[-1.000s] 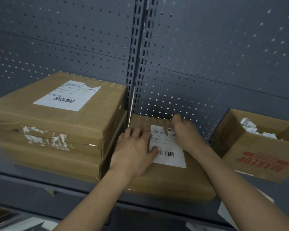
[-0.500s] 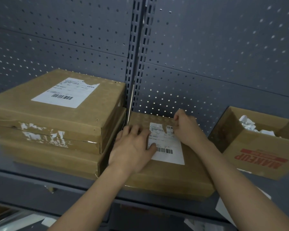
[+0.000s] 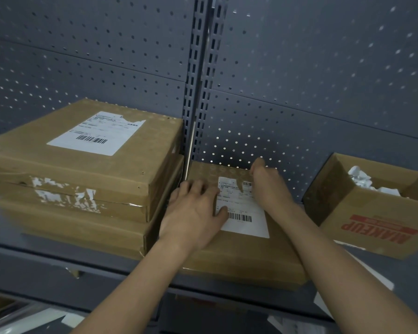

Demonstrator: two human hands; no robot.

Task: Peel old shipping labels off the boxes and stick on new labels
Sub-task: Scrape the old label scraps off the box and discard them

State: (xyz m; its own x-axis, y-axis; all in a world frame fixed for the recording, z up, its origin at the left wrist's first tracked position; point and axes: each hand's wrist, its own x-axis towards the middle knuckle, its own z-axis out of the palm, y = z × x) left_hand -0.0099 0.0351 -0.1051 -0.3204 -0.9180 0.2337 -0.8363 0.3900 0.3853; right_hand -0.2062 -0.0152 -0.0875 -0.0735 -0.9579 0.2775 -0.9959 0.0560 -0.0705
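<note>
A flat brown box (image 3: 239,256) lies on the grey shelf, with a white shipping label (image 3: 241,227) on its top; the label has a barcode and a torn notch at its far edge. My left hand (image 3: 193,213) lies flat on the box, fingers spread, its thumb on the label's left edge. My right hand (image 3: 268,186) has its fingers curled onto the label's far right corner. Its fingertips are hidden under the hand.
A stack of flat brown boxes (image 3: 70,169) sits at the left, its top box bearing a torn white label (image 3: 97,133). An open carton printed MAKEUP (image 3: 372,225) at the right holds crumpled white paper (image 3: 362,177). A pegboard wall (image 3: 299,80) closes the back.
Both hands stay in nearly the same place on the box and label. The view has shifted a little.
</note>
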